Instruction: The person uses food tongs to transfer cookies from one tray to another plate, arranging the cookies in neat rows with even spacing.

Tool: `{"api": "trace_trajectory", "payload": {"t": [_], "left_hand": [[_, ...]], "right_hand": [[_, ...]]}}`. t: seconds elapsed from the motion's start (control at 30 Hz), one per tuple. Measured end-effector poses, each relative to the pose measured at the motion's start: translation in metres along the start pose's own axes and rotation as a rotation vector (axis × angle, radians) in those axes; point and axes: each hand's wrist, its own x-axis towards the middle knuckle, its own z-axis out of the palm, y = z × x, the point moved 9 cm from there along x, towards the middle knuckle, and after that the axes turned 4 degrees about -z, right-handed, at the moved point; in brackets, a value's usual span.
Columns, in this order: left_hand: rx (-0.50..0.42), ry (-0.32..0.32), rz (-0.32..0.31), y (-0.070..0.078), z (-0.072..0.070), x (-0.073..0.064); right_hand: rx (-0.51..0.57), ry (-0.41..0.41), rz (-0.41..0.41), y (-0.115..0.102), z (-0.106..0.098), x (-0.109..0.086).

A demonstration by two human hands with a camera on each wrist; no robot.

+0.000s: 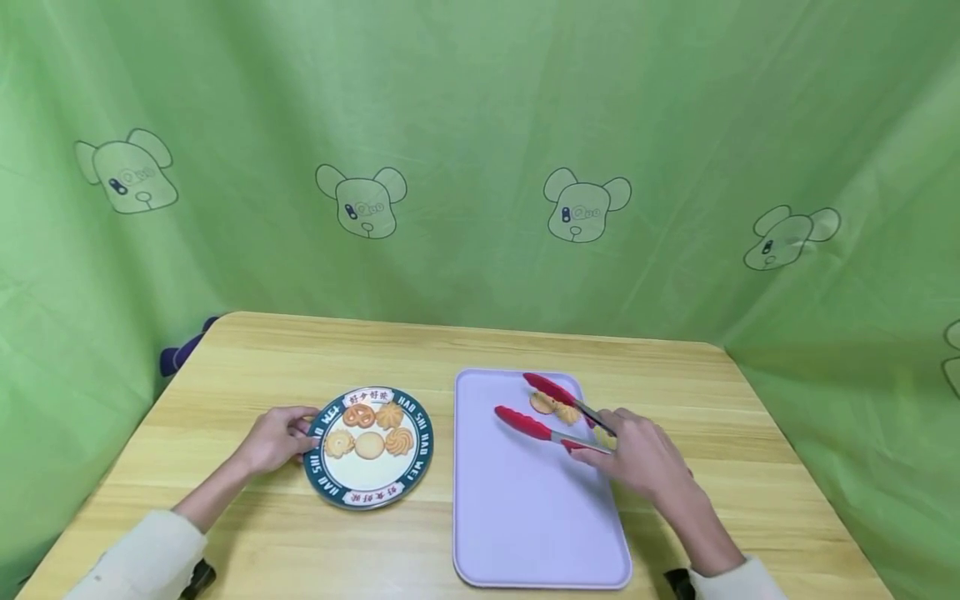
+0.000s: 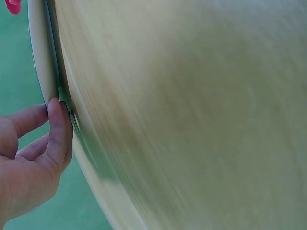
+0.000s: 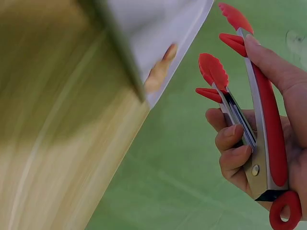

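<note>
A round plate (image 1: 426,450) with a dark green lettered rim carries several cookies (image 1: 369,445), one of them pretzel-shaped. My left hand (image 1: 273,440) pinches its left rim between thumb and fingers; the left wrist view shows the plate edge-on (image 2: 44,52) in that pinch. In my right hand (image 1: 647,454) are metal tongs (image 1: 523,423) with red tips and red grips. The tongs' arms are spread, over the upper part of a lilac tray (image 1: 525,517). A few cookies (image 1: 567,413) lie at the tray's upper right, partly behind the tongs and hand.
Both plate and tray rest on a light wooden table (image 1: 247,358), the plate left of the tray with a narrow gap between. A green curtain (image 1: 480,100) with cartoon heads surrounds the table's back and sides. Something dark purple (image 1: 174,358) shows beyond the back left corner.
</note>
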Motion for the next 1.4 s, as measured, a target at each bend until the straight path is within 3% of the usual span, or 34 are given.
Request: {"api": "trace_trajectory", "payload": {"t": [0.3, 0.83, 1.17, 1.4], "left_hand": [[-0.007, -0.006, -0.001, -0.002, 0.001, -0.001], [-0.072, -0.023, -0.01, -0.001, 0.004, -0.002], [-0.051, -0.02, -0.008, -0.001, 0.002, -0.001], [-0.045, -0.022, -0.017, -0.003, 0.002, -0.001]], "right_hand": [[-0.019, -0.047, 0.038, 0.03, 0.0, 0.003], [-0.073, -0.151, 0.001, 0.039, 0.001, 0.017], [-0.098, -0.133, -0.007, 0.036, 0.001, 0.018], [-0.099, -0.038, -0.085, 0.013, -0.009, 0.021]]}}
